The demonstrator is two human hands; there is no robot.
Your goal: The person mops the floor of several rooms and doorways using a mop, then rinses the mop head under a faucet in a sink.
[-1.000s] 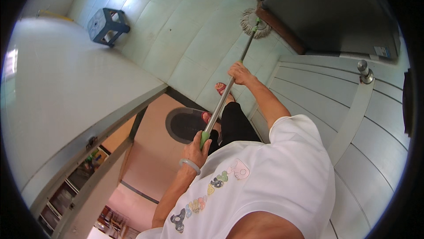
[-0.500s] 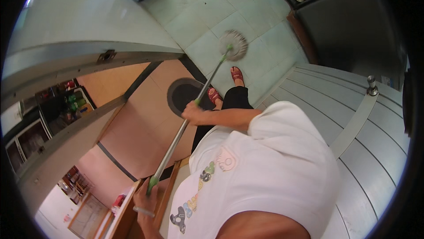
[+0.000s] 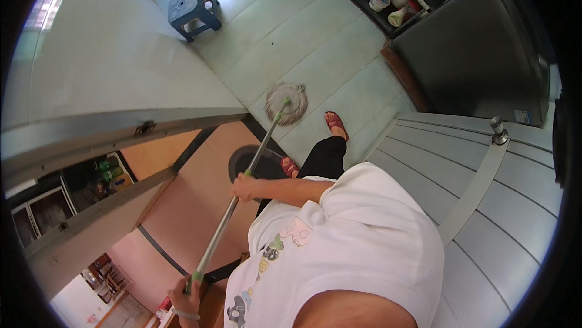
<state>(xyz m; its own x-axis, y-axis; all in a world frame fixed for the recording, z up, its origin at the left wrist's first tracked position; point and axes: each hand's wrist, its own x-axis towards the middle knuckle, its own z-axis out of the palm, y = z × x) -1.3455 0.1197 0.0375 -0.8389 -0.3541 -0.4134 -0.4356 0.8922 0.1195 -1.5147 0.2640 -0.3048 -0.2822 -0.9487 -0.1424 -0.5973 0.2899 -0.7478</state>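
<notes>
I hold a mop slantwise, its round grey string head spread on the pale green floor tiles. Its metal shaft with green fittings runs down to the lower left. My right hand is wrapped round the middle of the shaft, by a green collar. Around the upper end, at the green grip, my left hand is closed, with a band on the wrist. The mop head lies left of my right foot in a red sandal; the other sandal is near the dark round mat.
A blue plastic stool stands by the white wall at the far left. On the right are a dark cabinet, a shelf with containers and a grey slatted door. A metal door frame borders the pink-tiled floor.
The mop head has come nearer and to the left across the tiles. Both hands keep their grip on the shaft. The view has shifted, showing more of the stool and shelf.
</notes>
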